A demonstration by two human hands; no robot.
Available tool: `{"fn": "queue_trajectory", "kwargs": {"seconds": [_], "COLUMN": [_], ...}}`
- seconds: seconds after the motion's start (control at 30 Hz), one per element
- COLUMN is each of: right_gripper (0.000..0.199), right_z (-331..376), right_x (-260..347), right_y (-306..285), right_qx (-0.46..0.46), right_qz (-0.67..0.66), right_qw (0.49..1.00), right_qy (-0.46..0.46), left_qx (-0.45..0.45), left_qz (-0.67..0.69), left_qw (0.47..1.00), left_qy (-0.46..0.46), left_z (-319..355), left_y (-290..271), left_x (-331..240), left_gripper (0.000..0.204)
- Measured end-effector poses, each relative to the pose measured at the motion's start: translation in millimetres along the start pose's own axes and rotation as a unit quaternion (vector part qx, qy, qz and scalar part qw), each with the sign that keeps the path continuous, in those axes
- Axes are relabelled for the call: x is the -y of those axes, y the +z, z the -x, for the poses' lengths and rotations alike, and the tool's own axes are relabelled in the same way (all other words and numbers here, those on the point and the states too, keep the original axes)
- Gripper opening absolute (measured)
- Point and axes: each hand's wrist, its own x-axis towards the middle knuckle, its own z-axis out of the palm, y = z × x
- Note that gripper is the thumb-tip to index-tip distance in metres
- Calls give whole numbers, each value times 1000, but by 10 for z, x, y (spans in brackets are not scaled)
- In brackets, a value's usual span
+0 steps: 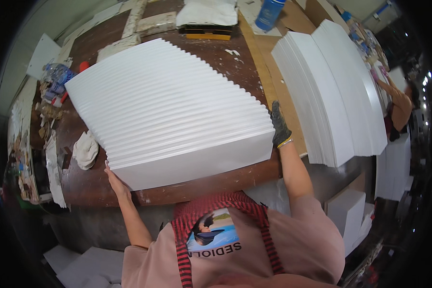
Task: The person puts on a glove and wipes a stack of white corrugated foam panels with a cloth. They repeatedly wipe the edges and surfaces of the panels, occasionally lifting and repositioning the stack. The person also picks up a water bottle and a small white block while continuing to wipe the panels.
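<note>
The stack [177, 110] of white sheets lay on the brown table [153, 196], directly in front of the person. Its upper face was stepped in ridges; its smooth near face stood along the table's front edge, presumably for reach with both arms.

The left hand [118, 185], bare, was set against the near left corner, fingers extended and pointing away from the body. The right hand [280, 127], in a dark glove [279, 120], lay along the right side near the front corner, fingers extended. Neither hand was seen pinching a sheet; the contact surfaces of both palms were hidden. The opposed placement probably served to keep the sheet edges aligned and the stack from spreading sideways.

A second pile [338, 91] of white sheets stood to the right, apart from the stack, likely placed there to be within arm's reach. A crumpled cloth [86, 150] lay just beside the stack's left side. A blue bottle [270, 15] stood beyond, probably clear of the working area.
</note>
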Motion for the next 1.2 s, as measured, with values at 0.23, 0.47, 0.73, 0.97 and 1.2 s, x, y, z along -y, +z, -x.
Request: {"fn": "queue_trajectory", "kwargs": {"seconds": [0.23, 0.47, 0.73, 0.97, 1.2], "right_gripper": [60, 52, 46, 54, 58], "right_z": [-66, -295, -227, -120, -246], "right_x": [-434, -547, -440, -388, -299], "right_y": [533, 228, 310, 424, 380], "right_qx": [86, 37, 64, -2, -64], "right_qz": [-20, 46, -6, 93, 213], "right_qw": [994, 994, 998, 994, 971], "right_qy": [-67, -93, -8, -53, -89], "left_qx": [-28, -3, 21, 57, -12], "left_qz": [7, -45, -71, -65, -198], "left_qw": [999, 999, 997, 995, 968], "left_qy": [-34, -17, 14, 43, 156], "left_z": [-474, -464, -452, -444, -453], "left_y": [-354, -405, -445, -443, -522], "left_x": [-271, -265, -214, -188, -350], "left_gripper": [58, 58, 61, 67, 39]}}
